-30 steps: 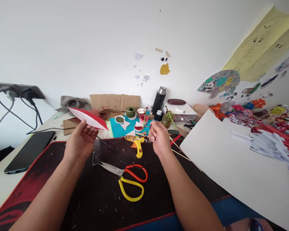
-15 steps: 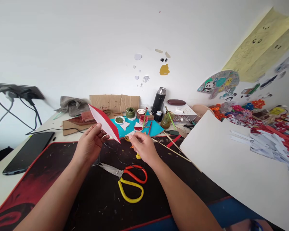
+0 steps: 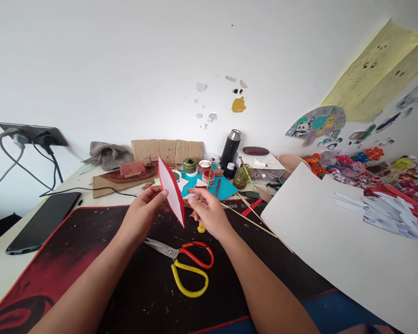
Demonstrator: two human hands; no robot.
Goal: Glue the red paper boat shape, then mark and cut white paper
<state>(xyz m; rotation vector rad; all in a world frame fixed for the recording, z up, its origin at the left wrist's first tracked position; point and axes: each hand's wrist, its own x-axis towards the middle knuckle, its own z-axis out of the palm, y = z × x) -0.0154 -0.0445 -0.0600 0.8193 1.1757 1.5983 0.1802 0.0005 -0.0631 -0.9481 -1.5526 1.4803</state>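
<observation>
My left hand [image 3: 144, 214] pinches a leaf-shaped paper piece [image 3: 171, 191], white on one face with a red edge, held nearly upright above the black and red mat [image 3: 73, 250]. My right hand [image 3: 211, 214] is just to its right with fingers curled and fingertips near the paper; I cannot make out anything in them. Below the hands lie scissors [image 3: 188, 262] with one red and one yellow handle. A yellow glue gun [image 3: 201, 227] shows partly behind my right hand.
Paint pots [image 3: 204, 170], a black flask [image 3: 230, 148], cardboard [image 3: 167, 149] and a teal sheet [image 3: 226, 188] crowd the back of the desk. A large cream sheet [image 3: 337, 241] lies at right beside paper scraps. A phone [image 3: 43, 221] rests at left, and cables hang from a socket [image 3: 31, 134].
My left hand has swung the paper piece from lying flat at left to nearly upright at centre. My right hand has moved left toward it, covering most of the glue gun.
</observation>
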